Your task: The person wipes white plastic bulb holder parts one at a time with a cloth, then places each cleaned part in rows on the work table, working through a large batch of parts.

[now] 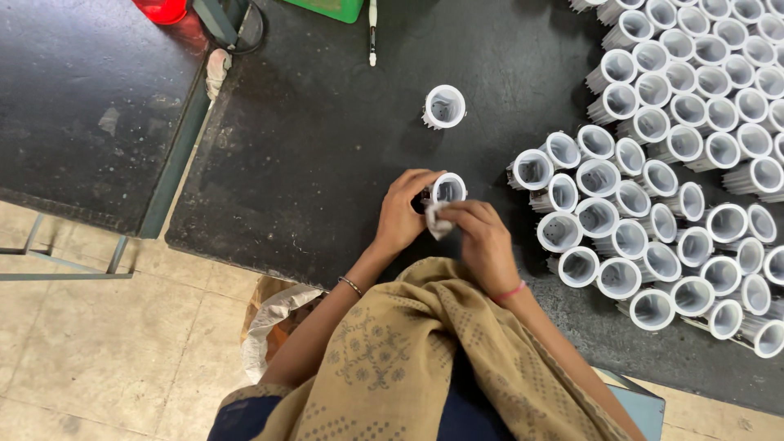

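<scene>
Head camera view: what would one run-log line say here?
left hand: holds white ribbed plastic cup | right hand: pinches small white cloth against it | black tabletop

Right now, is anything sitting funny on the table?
One white ribbed cup stands alone, apart from the big crowd of cups at the right. Nothing looks spilled or broken. The hands hold another cup.
</scene>
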